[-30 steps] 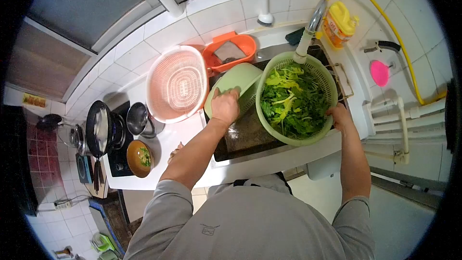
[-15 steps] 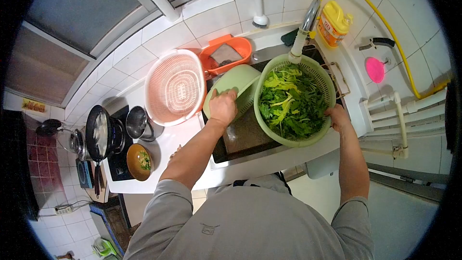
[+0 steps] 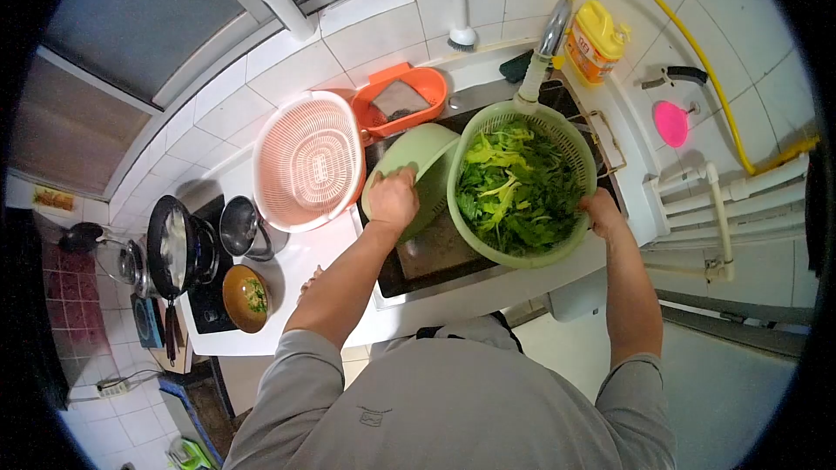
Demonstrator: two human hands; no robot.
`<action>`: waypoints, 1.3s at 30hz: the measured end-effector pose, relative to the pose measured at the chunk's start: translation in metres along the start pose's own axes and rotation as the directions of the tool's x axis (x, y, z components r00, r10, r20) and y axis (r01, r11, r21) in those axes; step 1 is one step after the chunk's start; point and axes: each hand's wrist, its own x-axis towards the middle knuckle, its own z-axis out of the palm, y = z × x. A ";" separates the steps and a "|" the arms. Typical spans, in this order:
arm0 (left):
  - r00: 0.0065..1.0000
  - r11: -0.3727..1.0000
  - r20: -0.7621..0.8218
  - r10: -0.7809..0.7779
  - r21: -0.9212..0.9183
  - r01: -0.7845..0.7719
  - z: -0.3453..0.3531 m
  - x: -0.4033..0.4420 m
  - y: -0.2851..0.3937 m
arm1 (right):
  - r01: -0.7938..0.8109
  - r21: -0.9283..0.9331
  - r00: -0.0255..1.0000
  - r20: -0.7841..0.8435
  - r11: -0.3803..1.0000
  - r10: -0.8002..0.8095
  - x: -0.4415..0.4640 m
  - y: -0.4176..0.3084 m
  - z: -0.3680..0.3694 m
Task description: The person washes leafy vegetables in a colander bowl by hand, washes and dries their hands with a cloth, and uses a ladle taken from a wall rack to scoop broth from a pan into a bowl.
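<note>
My left hand [image 3: 394,198] is closed on the rim of a pale green basin [image 3: 402,157], which is tilted on its side over the left part of the sink [image 3: 431,261]. My right hand [image 3: 603,212] grips the right rim of a light green colander [image 3: 466,231]. Leafy greens [image 3: 522,191], dark with some yellow-green stalks, fill much of the colander. It sits over the sink below the tap [image 3: 555,30], close beside the basin. My left fingers are partly hidden behind the basin wall.
On the counter left of the sink stand a pink colander [image 3: 309,161], an orange caddy [image 3: 418,96], a metal pot [image 3: 242,226] and a brown bowl [image 3: 239,296] with chopped greens. A black pan [image 3: 172,244] is on the stove. A yellow bottle [image 3: 595,43] stands behind the sink.
The basin in my left hand has tipped a little further and sits slightly lower. My right hand stays on the colander rim. The whole view has shifted slightly.
</note>
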 end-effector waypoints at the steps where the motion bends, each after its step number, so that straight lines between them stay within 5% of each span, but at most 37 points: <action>1: 1.000 1.000 -0.011 -0.005 -0.008 0.005 0.003 -0.001 -0.002 | 0.004 -0.002 1.000 -0.026 1.000 -0.004 0.004 0.005 0.001; 5: 0.998 0.997 -0.060 -0.031 -0.069 0.027 0.001 -0.003 -0.002 | -0.005 0.015 0.998 0.067 1.000 0.004 0.001 0.000 0.003; 8: 0.951 0.922 0.080 -0.297 -0.235 0.308 -0.003 0.000 -0.003 | -0.041 -0.082 0.999 -0.016 0.996 0.040 -0.013 -0.016 0.018; 10: 0.940 0.863 0.009 -0.342 -0.394 0.318 0.032 -0.001 -0.026 | -0.061 -0.185 0.998 -0.022 0.981 0.058 -0.002 -0.015 0.024; 11: 0.932 0.807 0.026 -0.361 -0.491 0.327 0.043 -0.001 -0.034 | -0.074 -0.234 0.997 -0.031 0.969 0.069 0.000 -0.013 0.028; 12: 0.911 0.753 0.064 -0.407 -0.542 0.374 0.038 -0.004 -0.033 | -0.017 -0.022 1.000 -0.009 1.000 0.017 -0.013 -0.018 0.040; 15: 0.829 0.460 0.225 -0.512 -0.744 0.485 0.068 -0.012 -0.049 | -0.003 -0.181 1.000 0.003 0.983 0.004 -0.010 -0.021 0.055; 16: 0.780 0.416 0.312 -0.542 -0.707 0.572 0.063 -0.015 -0.048 | 0.140 -0.199 0.987 0.103 0.970 -0.121 0.017 0.003 0.050; 20: 0.757 0.173 0.389 -0.525 -0.822 0.543 0.115 -0.028 -0.074 | 0.090 -0.406 0.981 0.195 0.909 -0.009 -0.007 -0.042 0.090; 24: 0.669 -0.243 0.575 -0.471 -0.813 0.529 0.078 -0.040 -0.066 | 0.114 -0.409 0.969 0.248 0.905 -0.010 0.014 -0.031 0.111; 27: 0.653 -0.160 0.603 -0.458 -0.779 0.606 0.084 -0.046 -0.082 | 0.172 -0.434 0.958 0.282 0.884 -0.048 0.014 -0.030 0.121; 28: 0.650 -0.273 0.626 -0.430 -0.777 0.567 0.075 -0.049 -0.078 | 0.216 -0.525 0.956 0.284 0.823 -0.070 0.019 -0.028 0.122; 30: 0.681 -0.246 0.633 -0.368 -0.773 0.585 0.080 -0.054 -0.081 | 0.301 -0.683 0.947 0.298 0.666 -0.123 0.035 -0.022 0.125; 33: 0.736 -0.070 0.592 -0.329 -0.792 0.606 0.060 -0.058 -0.073 | 0.191 -0.857 0.979 0.131 0.478 -0.157 -0.004 -0.058 0.150; 36: 0.794 -0.122 0.517 -0.320 -0.854 0.506 0.083 -0.066 -0.075 | 0.218 -0.920 0.953 0.130 0.325 -0.273 -0.021 -0.064 0.153; 37: 0.759 -0.042 0.543 -0.359 -0.822 0.569 0.072 -0.064 -0.069 | 0.245 -0.899 0.949 0.144 0.364 -0.281 -0.017 -0.055 0.149; 39: 0.766 -0.117 0.556 -0.322 -0.827 0.550 0.092 -0.064 -0.075 | 0.294 -0.849 0.939 0.171 0.438 -0.298 0.003 -0.031 0.132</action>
